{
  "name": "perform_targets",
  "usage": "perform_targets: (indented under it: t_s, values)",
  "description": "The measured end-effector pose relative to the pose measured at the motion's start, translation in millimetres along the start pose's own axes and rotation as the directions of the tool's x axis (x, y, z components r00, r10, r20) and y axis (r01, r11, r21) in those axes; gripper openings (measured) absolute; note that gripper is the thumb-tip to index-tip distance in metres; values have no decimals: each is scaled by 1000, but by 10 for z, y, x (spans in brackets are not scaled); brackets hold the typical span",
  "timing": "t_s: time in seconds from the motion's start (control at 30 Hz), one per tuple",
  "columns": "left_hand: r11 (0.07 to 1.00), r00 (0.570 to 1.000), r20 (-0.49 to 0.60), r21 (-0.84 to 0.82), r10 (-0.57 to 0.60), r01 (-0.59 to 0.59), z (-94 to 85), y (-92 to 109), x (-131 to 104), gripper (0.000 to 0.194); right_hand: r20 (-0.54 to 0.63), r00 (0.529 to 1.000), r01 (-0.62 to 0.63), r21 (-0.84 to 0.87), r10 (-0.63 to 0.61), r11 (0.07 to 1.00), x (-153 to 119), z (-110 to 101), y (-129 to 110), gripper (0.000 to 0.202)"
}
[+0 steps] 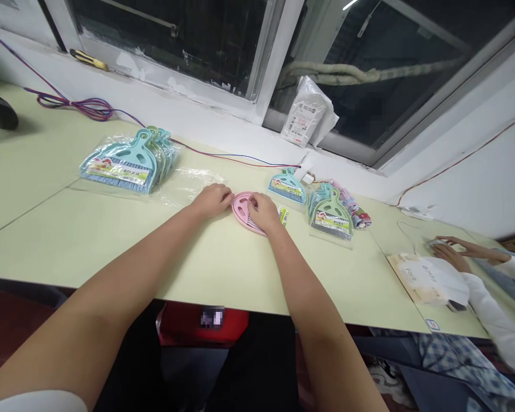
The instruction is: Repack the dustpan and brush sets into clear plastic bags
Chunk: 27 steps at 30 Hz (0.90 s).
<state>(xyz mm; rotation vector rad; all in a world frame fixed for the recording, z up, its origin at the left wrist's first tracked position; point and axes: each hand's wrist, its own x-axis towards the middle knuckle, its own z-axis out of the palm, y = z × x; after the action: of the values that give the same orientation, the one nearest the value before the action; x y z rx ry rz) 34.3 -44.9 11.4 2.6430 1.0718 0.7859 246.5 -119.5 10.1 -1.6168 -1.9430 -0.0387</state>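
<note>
A pink dustpan-shaped piece (pixel 241 209) lies on the pale yellow table (pixel 223 263), its handle end towards my left. My left hand (pixel 213 200) has its fingers closed at that end. Over the middle of the pink piece is my right hand (pixel 264 213), thumb and fingers bent together on it. A printed yellow-green label (pixel 284 216) shows beyond the right hand. Left of my hands stand bagged blue dustpan sets (pixel 124 163). To the right are a blue set (pixel 287 186) and a green set (pixel 332 217), both in clear bags.
Clear plastic film (pixel 189 186) lies behind my left hand. Cables (pixel 79 106) run along the wall; a screwdriver (pixel 90 59) and a white package (pixel 306 114) rest on the sill. At right, another person's hands (pixel 452 252) work near a paper box (pixel 427 280).
</note>
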Motion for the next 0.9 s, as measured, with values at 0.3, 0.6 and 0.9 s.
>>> perform_targets:
  t_s: [0.3, 0.6, 0.9]
  values:
    - [1000, 1000, 10, -19, -9, 9, -32, -12, -36, 42, 11, 1000, 25, 18, -25, 1000, 1, 26, -10, 16]
    - [1000, 1000, -1, -12, -3, 3, -33, 10, -52, 42, 13, 1000, 28, 6, -28, 1000, -15, 40, 13, 21]
    - [1000, 1000, 2, -28, -6, 6, -34, 41, -89, 43, 44, 999, 13, 22, -14, 1000, -85, -9, -36, 26]
